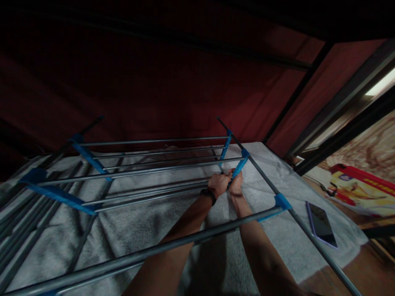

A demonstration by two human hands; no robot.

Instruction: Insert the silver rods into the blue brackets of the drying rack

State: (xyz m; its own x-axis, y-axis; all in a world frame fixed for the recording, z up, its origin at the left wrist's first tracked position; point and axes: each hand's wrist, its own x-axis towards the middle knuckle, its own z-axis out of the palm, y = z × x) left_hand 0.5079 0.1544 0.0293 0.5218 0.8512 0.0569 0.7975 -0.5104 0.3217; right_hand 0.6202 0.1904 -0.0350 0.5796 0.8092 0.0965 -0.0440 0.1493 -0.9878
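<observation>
A rack frame of grey metal tubes (173,167) and blue plastic connectors (282,202) lies on a light grey blanket (265,242). Both my arms reach between its bars to the lower end of a blue connector (241,164) on the right side. My left hand (217,183), with a dark band at the wrist, is closed round the end of a thin tube (185,190) beside that connector. Pressed close to it, my right hand (236,183) has its fingers curled round the connector's lower end. The exact joint between the fingers is hidden.
Several loose tubes (37,222) lie at the left under the frame. A phone (321,224) rests on the blanket at the right. Beyond the edge sits a red and yellow package (361,187). Dark bars (304,86) and a red cloth wall (185,94) enclose the space.
</observation>
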